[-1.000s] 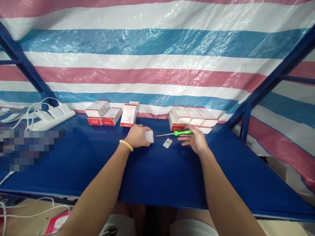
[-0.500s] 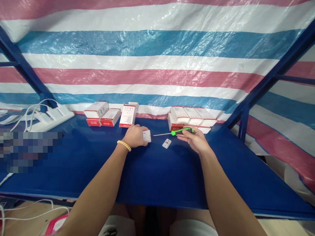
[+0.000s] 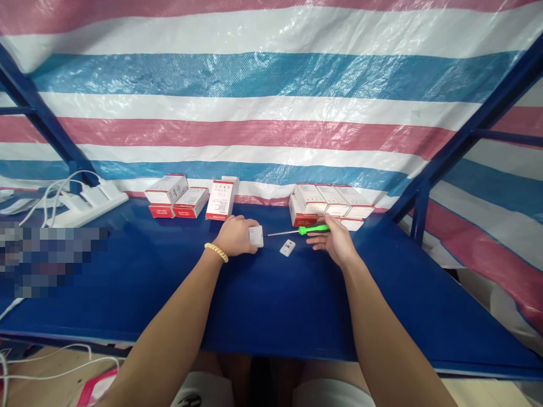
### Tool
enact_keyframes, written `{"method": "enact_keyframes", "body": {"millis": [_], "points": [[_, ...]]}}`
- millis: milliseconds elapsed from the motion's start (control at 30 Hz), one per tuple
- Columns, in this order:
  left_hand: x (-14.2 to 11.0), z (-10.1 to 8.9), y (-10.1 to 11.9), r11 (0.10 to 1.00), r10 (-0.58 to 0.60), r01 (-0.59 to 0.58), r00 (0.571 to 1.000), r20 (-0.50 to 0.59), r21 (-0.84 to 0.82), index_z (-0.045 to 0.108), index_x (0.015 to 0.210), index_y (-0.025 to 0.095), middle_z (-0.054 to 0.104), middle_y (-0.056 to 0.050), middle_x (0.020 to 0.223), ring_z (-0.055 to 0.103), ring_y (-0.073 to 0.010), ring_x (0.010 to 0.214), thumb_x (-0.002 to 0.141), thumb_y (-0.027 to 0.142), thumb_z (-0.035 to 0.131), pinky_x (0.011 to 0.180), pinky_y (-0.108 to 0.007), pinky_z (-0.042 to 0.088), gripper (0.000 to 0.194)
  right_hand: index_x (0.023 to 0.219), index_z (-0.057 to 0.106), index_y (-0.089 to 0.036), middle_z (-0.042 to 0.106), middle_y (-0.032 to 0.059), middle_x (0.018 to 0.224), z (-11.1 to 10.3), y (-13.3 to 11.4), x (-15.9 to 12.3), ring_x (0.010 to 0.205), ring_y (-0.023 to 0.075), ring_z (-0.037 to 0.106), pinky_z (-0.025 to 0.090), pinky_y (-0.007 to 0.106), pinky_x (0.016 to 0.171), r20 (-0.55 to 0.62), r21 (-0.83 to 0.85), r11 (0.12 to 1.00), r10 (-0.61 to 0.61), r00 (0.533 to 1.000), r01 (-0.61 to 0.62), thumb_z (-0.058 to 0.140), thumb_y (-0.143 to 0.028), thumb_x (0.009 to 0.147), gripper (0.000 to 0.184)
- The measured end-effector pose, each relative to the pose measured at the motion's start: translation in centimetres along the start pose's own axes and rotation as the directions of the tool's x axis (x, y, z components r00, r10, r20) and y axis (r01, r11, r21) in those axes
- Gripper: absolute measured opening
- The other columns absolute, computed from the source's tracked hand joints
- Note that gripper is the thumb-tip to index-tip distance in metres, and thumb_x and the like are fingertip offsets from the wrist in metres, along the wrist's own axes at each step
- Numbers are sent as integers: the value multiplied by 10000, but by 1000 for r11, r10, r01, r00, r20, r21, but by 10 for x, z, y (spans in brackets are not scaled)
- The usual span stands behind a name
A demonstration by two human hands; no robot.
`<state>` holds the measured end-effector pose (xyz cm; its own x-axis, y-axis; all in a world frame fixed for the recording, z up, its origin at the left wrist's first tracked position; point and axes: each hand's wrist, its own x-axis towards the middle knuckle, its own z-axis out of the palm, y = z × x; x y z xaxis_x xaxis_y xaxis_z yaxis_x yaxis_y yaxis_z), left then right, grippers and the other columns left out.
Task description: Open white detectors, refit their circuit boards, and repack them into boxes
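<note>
My left hand (image 3: 236,236) is closed on a small white plastic housing (image 3: 256,236), holding it upright over the blue table. In my right hand (image 3: 335,240) is a screwdriver (image 3: 314,229) with a green and black handle. Its thin shaft points left, and the tip is at the right side of the housing; I cannot tell whether it sits in a screw. Below the shaft, between both hands, a small white plate (image 3: 287,247) with dark openings lies on the table. My fingers cover part of the housing and the handle's end.
White-and-red boxes (image 3: 190,202) stand at the back left, with one upright box (image 3: 222,199) beside them. More stacked boxes (image 3: 333,200) are behind my right hand. A white power strip (image 3: 91,203) with plugs and cables is at far left. Blue frame posts (image 3: 432,161) flank the table.
The housing and my left hand have shifted slightly right. My right hand's grip on the screwdriver has turned, and the handle has rolled, showing more green.
</note>
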<state>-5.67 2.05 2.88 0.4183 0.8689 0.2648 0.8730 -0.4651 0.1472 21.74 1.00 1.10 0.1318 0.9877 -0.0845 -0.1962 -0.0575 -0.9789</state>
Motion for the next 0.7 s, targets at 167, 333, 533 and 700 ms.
{"method": "enact_keyframes", "body": {"millis": [167,333,533,700], "points": [[0,0,1,1000,3,-3,1000,6,17,674,1074,204,651,-71,866,602,-241,792,495,420,755,778,-361,446,623,838,512,-213,601,-4,453,-1,3,1,355,163,567,421,212,303,-43,-67,998,-6,999,3,718,-452,711,340],[-1,-2,-3,1000,-2,2,1000,9,2,674,1054,205,655,-68,870,606,-242,799,498,430,757,782,-360,449,606,850,514,-212,648,-8,568,-8,4,4,573,190,690,576,266,530,116,65,998,-5,993,-3,800,-276,619,373],[-1,-4,-6,1000,-28,28,1000,-2,-10,670,1056,206,658,-67,874,606,-250,811,502,428,760,785,-363,450,603,902,511,-231,677,-25,722,-7,3,0,703,194,717,593,327,700,193,145,989,-57,980,29,780,-169,593,413],[-1,2,-5,999,38,-38,999,-29,-15,653,1051,191,670,-65,914,607,-261,869,508,342,751,806,-381,436,572,944,503,-247,662,-47,700,-4,5,1,636,170,701,575,296,623,154,118,989,-102,983,84,730,-165,604,417]]}}
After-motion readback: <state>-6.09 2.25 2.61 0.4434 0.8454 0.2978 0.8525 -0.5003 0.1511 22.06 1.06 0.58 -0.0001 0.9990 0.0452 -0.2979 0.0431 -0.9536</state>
